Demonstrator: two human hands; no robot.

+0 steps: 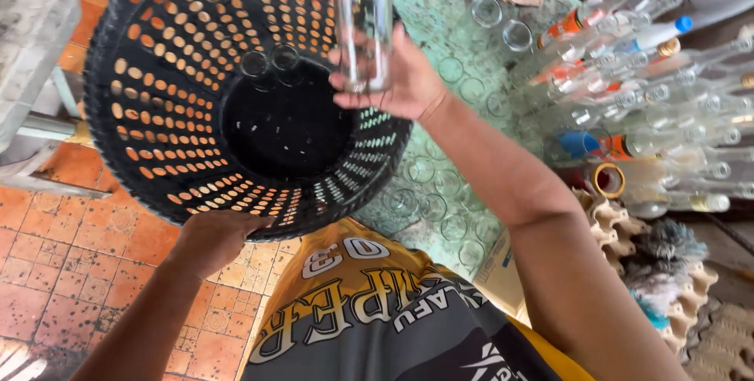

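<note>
Holding a clear glass [364, 35] upright in the closed right hand [393, 82] above the basket [157, 98], whose rim the left hand [212, 236] clasps; keep the basket tilted steady, lower gently beside glasses [271, 63] inside.

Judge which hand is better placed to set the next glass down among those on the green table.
Probably the right. The right hand already grips a clear glass, raised beside the table where other glasses stand. The left hand is occupied, holding the rim of the black basket.
</note>
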